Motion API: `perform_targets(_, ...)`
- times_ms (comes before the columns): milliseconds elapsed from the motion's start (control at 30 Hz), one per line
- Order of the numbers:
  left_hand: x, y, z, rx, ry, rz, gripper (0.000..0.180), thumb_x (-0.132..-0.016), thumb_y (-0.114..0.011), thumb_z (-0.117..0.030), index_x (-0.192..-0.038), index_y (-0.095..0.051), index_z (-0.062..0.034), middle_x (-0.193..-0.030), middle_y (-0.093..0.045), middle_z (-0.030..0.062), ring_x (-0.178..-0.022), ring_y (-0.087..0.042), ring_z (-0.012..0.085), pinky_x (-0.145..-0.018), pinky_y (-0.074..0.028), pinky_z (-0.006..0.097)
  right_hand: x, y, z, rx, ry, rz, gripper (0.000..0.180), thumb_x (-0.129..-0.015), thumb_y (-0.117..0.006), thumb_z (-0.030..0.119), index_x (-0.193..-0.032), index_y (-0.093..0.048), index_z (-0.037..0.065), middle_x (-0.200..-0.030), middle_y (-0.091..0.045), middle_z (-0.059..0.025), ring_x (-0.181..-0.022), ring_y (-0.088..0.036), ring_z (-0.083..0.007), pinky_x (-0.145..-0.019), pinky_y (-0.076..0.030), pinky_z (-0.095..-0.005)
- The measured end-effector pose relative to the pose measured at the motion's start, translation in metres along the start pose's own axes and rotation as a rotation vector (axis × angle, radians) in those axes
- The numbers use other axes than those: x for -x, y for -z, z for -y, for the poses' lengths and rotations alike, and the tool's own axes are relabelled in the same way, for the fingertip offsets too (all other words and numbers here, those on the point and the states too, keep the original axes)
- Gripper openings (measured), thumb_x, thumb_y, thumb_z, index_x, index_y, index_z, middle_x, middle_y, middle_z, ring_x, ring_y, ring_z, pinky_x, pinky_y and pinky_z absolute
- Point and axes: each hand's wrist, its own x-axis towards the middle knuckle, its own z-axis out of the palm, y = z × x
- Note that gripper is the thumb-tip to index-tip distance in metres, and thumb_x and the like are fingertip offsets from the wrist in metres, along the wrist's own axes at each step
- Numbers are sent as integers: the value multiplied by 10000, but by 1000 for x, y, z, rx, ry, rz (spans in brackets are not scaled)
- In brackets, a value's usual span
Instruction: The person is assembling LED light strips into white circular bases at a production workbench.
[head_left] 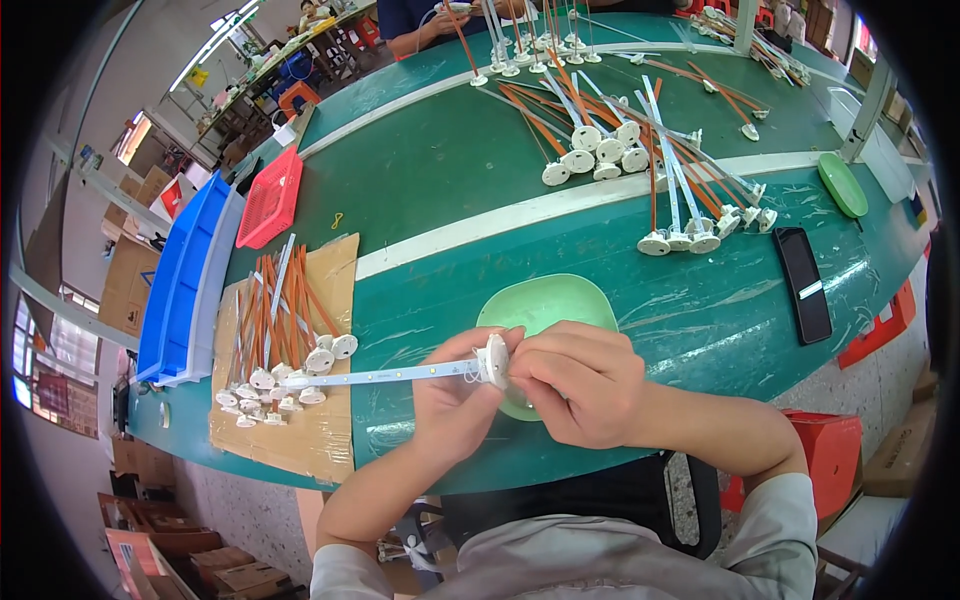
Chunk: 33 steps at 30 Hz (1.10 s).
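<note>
My left hand (452, 400) is closed around the end of an LED strip (395, 376), a pale flat bar with small yellowish lights. It grips near the white round cap (494, 362) at that end, with thin wire showing beside it. The strip runs out to the left, over the cardboard. At the cap's right face, my right hand (588, 384) is pinched, thumb against fingers; whatever lies between the fingertips is hidden. Beneath both hands sits a light green bowl (550, 298), its contents mostly covered.
Capped strips (285, 300) lie piled on cardboard (340, 400) at left, beside a blue bin (180, 275) and red basket (270, 200). More strips (610, 150) lie farther off. A phone (802, 285) and green dish (842, 185) are at right. Opposite, a person (420, 30) works.
</note>
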Motion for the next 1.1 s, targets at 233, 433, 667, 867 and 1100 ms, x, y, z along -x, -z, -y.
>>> perform_targets(233, -5, -1, 6, 14, -48, 14, 429, -882, -596, 70, -1307, -540, 48, -1323, -590, 227, -1242, -572, 267, -1071, -435, 417, -1, 1, -2, 80, 50, -7, 190, -689, -700, -77, -860, -641, -17, -795, -659, -116, -620, -634, -249, -537, -511, -312)
perform_targets(433, -4, 2, 2, -72, -42, -46, 404, -894, -608, 48, -1294, -544, 60, -1299, -601, 233, -1213, -589, 258, -1044, -467, 406, -1, -4, -2, 104, 68, 19, 202, -711, -716, -42, -899, -648, -15, -823, -672, -125, -652, -655, -269, -568, -525, -327)
perform_targets(667, -2, 37, -90, -472, 63, -230, 348, -881, -700, -56, -1199, -618, 58, -1047, -708, 174, -951, -705, 204, -814, -579, 312, -5, 13, 6, 58, -35, 91, 316, -743, -738, 11, -1040, -634, -18, -994, -684, -171, -870, -663, -340, -761, -534, -406)
perform_targets(867, 55, 191, -254, -1658, 379, -659, 392, -766, -693, -359, -785, -730, 30, -769, -718, 173, -601, -680, 241, -596, -530, 371, -14, 15, 9, 88, 50, 179, 367, -720, -746, 30, -1067, -632, -2, -981, -672, -163, -871, -635, -340, -760, -519, -401)
perform_targets(1100, 64, 203, -241, -2210, 568, -731, 501, -770, -621, -501, -766, -736, -13, -830, -693, 262, -847, -680, 438, -759, -544, 517, -13, 16, 12, 74, -20, 276, 299, -747, -737, 58, -1030, -648, 18, -956, -675, -139, -859, -638, -321, -756, -522, -399)
